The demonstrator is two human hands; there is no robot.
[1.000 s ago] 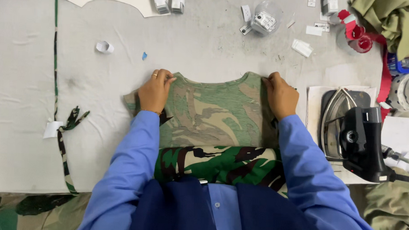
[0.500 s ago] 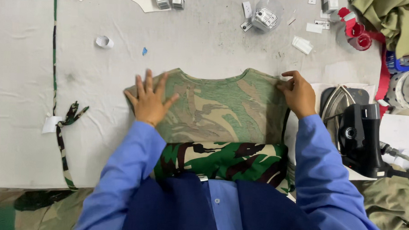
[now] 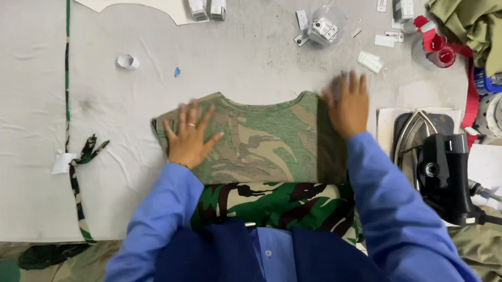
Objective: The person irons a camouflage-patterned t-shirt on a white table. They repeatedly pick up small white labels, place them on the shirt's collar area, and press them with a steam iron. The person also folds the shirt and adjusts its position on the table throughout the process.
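Note:
A camouflage garment (image 3: 262,141) lies folded on the grey table (image 3: 265,58), its faded inner side up and a neckline curve at the top edge. My left hand (image 3: 189,136) presses flat on its left part with fingers spread; a ring is on one finger. My right hand (image 3: 347,102) lies flat on the garment's upper right corner, fingers spread and slightly blurred. A brighter green camouflage fold (image 3: 276,206) hangs at the table's near edge by my body.
A black steam iron (image 3: 436,164) rests on a pad right of the garment. A camouflage strip (image 3: 75,168) runs down the left side. Small labels, clips and a clear cup (image 3: 327,27) lie at the back, red tape rolls (image 3: 440,50) and olive cloth (image 3: 477,26) at the far right.
Both hands released the garment's top corners. The left hand flattened onto the left part; the right hand moved up and now lies open over the folded right edge.

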